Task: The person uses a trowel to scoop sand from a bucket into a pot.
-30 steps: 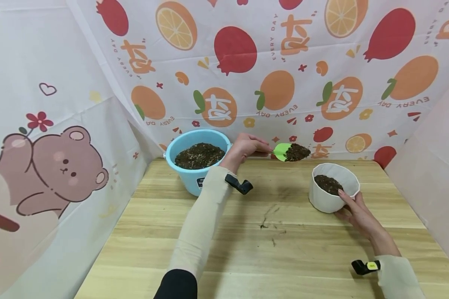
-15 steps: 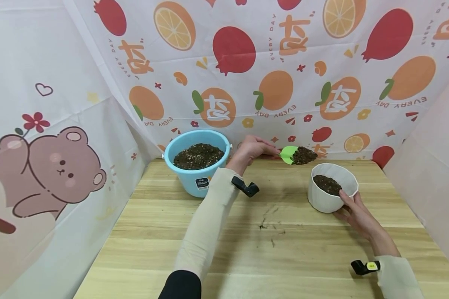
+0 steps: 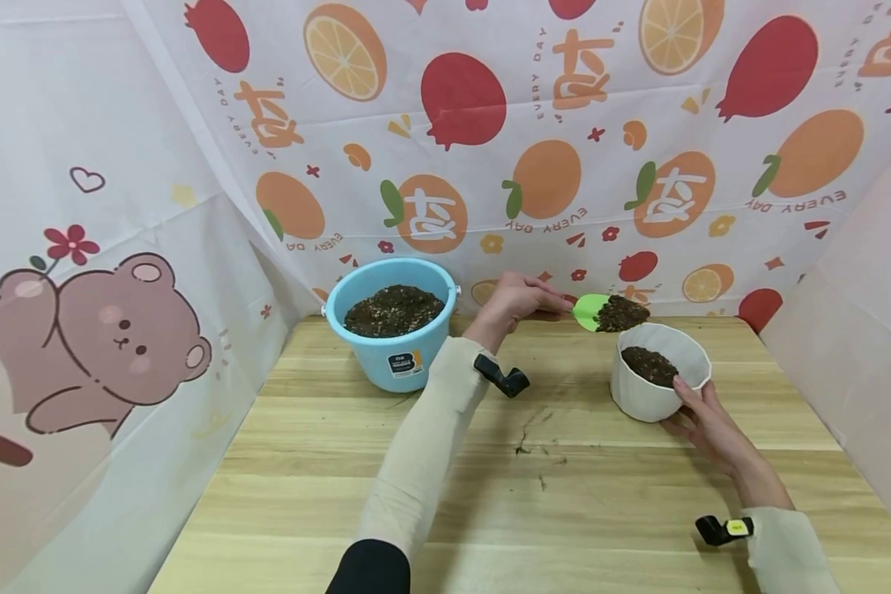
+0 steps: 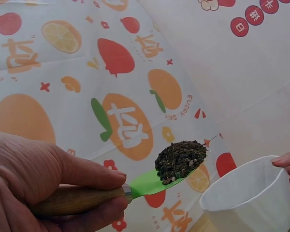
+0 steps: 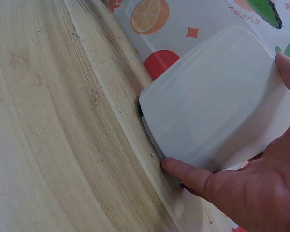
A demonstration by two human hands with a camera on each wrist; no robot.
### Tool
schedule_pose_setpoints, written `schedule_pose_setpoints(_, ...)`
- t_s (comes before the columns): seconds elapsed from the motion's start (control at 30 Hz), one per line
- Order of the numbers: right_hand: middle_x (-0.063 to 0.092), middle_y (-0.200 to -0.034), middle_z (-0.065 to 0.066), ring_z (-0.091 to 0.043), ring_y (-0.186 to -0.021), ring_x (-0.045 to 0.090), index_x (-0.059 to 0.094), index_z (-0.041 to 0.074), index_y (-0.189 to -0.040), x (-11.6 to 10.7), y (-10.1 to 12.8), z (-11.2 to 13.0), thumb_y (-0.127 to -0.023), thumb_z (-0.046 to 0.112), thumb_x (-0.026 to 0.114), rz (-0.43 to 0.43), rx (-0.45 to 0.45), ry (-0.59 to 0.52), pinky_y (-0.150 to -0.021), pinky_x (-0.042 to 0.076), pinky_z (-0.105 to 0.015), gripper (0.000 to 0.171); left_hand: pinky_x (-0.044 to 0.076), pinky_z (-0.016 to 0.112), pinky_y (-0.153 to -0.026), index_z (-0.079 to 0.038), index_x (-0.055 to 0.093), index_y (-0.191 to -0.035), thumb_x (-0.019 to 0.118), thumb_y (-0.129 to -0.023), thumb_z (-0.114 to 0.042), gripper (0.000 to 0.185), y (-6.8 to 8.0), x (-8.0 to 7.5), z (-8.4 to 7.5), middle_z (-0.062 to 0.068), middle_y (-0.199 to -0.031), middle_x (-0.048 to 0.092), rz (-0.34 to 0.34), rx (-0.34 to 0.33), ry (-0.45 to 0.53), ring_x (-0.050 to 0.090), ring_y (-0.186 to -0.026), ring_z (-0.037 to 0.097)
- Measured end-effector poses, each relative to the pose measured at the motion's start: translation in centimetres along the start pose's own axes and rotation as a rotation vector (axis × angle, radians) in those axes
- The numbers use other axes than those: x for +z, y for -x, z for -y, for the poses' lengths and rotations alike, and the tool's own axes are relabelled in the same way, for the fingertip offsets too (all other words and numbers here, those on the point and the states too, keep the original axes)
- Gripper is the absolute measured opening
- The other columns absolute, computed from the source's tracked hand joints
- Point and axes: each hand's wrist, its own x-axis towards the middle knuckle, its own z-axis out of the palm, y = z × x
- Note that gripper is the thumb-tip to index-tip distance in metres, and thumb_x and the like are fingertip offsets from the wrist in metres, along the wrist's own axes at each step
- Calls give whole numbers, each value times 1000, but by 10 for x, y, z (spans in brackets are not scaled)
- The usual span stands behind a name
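Observation:
My left hand [image 3: 523,302] grips the wooden handle [image 4: 79,201] of a small trowel with a green blade [image 3: 588,311]. Dark soil [image 4: 180,162] is heaped on the blade, which is at the upper left rim of a white faceted flower pot [image 3: 642,399]. The pot holds some soil [image 3: 649,365] and leans toward the left. With my right hand [image 3: 714,427] I hold the pot from its right side, thumb at the rim and fingers near the base, as the right wrist view [image 5: 251,193] shows.
A light blue bucket [image 3: 390,351] with soil in it stands at the back left of the wooden table [image 3: 327,462]. Crumbs of soil [image 3: 523,450] lie on the middle of the table. Printed cloth [image 3: 460,107] hangs behind and at the sides.
My left hand has moved right with the loaded trowel, from between bucket and pot to the pot's rim. My right hand and the pot have stayed about where they were.

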Motion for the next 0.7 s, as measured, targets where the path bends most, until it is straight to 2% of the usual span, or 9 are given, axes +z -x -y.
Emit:
schedule_pose_setpoints(0.17, -7, -162, -24, 1, -120, 39, -15, 32, -158, 0, 0, -2, -109, 44, 32, 1, 1, -1, -93, 53, -25, 69, 65, 33, -74, 0, 80, -97, 84, -81, -4, 17, -1, 8, 2, 13, -90, 80, 22, -14, 30, 72, -107, 42)
schedule_pose_setpoints(0.4, -8, -163, -26, 4, -119, 42, -16, 28, -158, -1, 1, -3, -109, 43, 32, 9, -8, 5, -94, 54, -25, 70, 65, 32, -73, 1, 80, -98, 82, -82, -3, 16, -3, 18, 3, 15, -98, 79, 19, -1, 37, 75, -102, 38)
schedule_pose_setpoints(0.47, -8, -164, -26, -3, -127, 40, -17, 28, -158, -1, 2, -2, -109, 44, 31, 11, -2, 13, -95, 53, -24, 70, 65, 32, -73, 2, 79, -99, 82, -82, -2, 18, -3, 21, 3, 15, -100, 78, 21, 6, 39, 74, -102, 38)
schedule_pose_setpoints(0.53, -9, -164, -25, -16, -137, 35, -18, 29, -158, 0, 2, -1, -109, 45, 30, 12, 5, 22, -95, 53, -24, 70, 65, 32, -72, 3, 79, -99, 82, -82, -2, 17, -2, 24, 2, 14, -99, 78, 17, 2, 39, 74, -103, 39)
schedule_pose_setpoints(0.63, -10, -165, -25, -35, -148, 20, -19, 30, -158, 0, 1, 0, -109, 46, 30, 15, 9, 34, -95, 53, -24, 71, 65, 32, -72, 2, 79, -96, 82, -82, -1, 15, -2, 28, 1, 13, -97, 77, 11, 0, 36, 74, -103, 39)
schedule_pose_setpoints(0.7, -10, -165, -26, -42, -150, 13, -19, 30, -158, 0, 1, 0, -109, 46, 29, 14, 7, 36, -94, 54, -24, 71, 65, 32, -72, 1, 79, -95, 82, -82, -2, 14, -2, 31, 0, 14, -96, 78, 10, -2, 28, 75, -101, 38)
